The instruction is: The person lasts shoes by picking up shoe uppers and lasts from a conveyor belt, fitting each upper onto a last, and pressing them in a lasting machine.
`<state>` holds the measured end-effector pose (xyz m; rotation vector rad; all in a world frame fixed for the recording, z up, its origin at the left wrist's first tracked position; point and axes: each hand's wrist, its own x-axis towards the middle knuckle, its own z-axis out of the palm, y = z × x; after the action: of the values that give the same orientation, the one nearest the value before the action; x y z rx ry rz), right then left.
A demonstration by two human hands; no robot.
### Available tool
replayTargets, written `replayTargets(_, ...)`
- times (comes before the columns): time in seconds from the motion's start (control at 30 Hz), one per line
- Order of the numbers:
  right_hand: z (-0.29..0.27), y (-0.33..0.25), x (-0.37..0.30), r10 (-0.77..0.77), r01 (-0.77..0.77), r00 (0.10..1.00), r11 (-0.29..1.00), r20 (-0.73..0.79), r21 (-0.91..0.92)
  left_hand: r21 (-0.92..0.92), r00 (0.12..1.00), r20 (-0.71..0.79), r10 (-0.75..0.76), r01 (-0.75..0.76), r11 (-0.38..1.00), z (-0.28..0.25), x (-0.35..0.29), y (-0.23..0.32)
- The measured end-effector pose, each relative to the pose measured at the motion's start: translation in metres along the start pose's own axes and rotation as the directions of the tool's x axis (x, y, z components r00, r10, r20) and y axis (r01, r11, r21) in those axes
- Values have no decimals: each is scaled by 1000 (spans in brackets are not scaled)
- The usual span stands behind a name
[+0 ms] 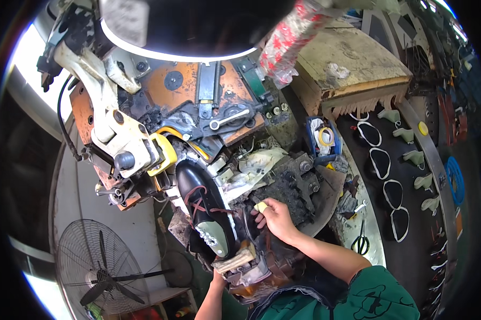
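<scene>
A black shoe upper [198,181] with dark red laces sits in the machine, its toe pointing away from me under the yellow clamp part [163,154]. A pale grey-green heel patch [214,238] shows at its near end. My right hand [275,217] is to the right of the shoe, beside dark machine parts, with its fingers curled in and a yellow cover [261,206] on one digit. What those fingers hold, if anything, cannot be made out. Low in front, my left hand [218,276] reaches up behind the worn padded block [235,260]; its fingers are hidden.
A conveyor rack [411,213] on the right carries white oval rings [380,163] and several pale green shoe-shaped pieces [414,158]. Black scissors [361,244] lie on its near ledge. A floor fan [99,274] stands left; a wooden box [352,58] sits at the back right.
</scene>
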<state>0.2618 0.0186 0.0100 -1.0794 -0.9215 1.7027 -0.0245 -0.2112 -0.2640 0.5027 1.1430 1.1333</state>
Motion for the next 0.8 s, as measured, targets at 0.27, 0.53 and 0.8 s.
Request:
replayTargets(0.27,-16,-19,-38,-39,33,993,998,109,56,900,990,-138,28,113,421,80,-107,122)
replayTargets(0.53,-23,-33,-101,-117,28,898,977,423,212,773,749,-364,554,-89,628,253,-185,314)
replayTargets(0.8,-68,-65,-159,-100,-139,755,941,648,307,12,976,101,194,-196,980,420,-52,297)
